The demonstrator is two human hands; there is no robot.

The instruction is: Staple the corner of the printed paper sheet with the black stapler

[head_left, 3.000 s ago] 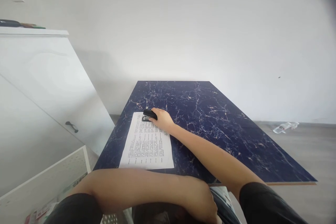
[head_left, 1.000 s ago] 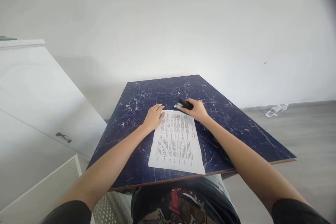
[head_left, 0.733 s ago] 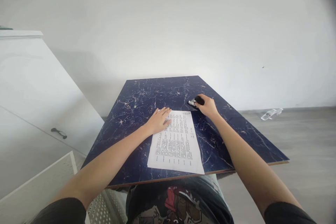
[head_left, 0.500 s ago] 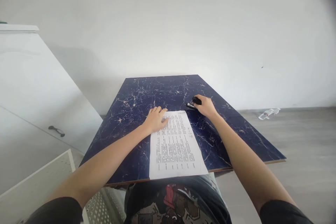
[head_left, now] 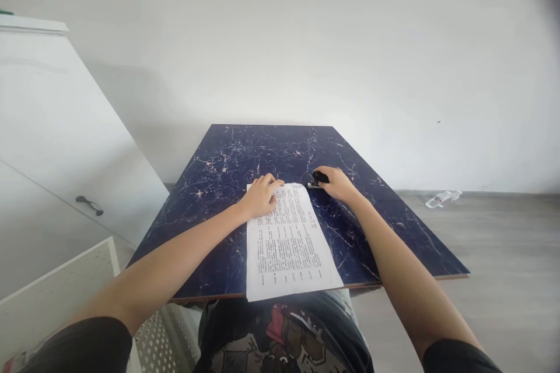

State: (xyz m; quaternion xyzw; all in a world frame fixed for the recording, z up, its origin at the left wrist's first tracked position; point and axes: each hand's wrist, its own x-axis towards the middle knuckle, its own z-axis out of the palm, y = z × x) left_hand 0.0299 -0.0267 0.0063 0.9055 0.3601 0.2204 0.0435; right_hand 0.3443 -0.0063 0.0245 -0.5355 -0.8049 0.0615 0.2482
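Note:
Printed paper (head_left: 291,250) lies on the blue marbled table, its near edge reaching over the table's front edge. My left hand (head_left: 261,195) rests on the paper's far left part, palm down with the fingers outstretched. My right hand (head_left: 339,183) grips a black stapler (head_left: 321,176) just beyond the paper's far right corner. The stapler's jaw end points left, close to that corner; whether any paper is between its jaws I cannot tell.
The table (head_left: 262,148) has a small light bit (head_left: 224,169) on it at the left. A white cabinet (head_left: 65,116) stands to the left, above a perforated white basket-like thing (head_left: 160,341). A crumpled clear plastic item (head_left: 443,199) lies on the floor by the wall.
My right hand has brought the stapler slightly nearer to the paper's far right corner and turned it more level. My left hand stays on the paper. The view has shifted a little.

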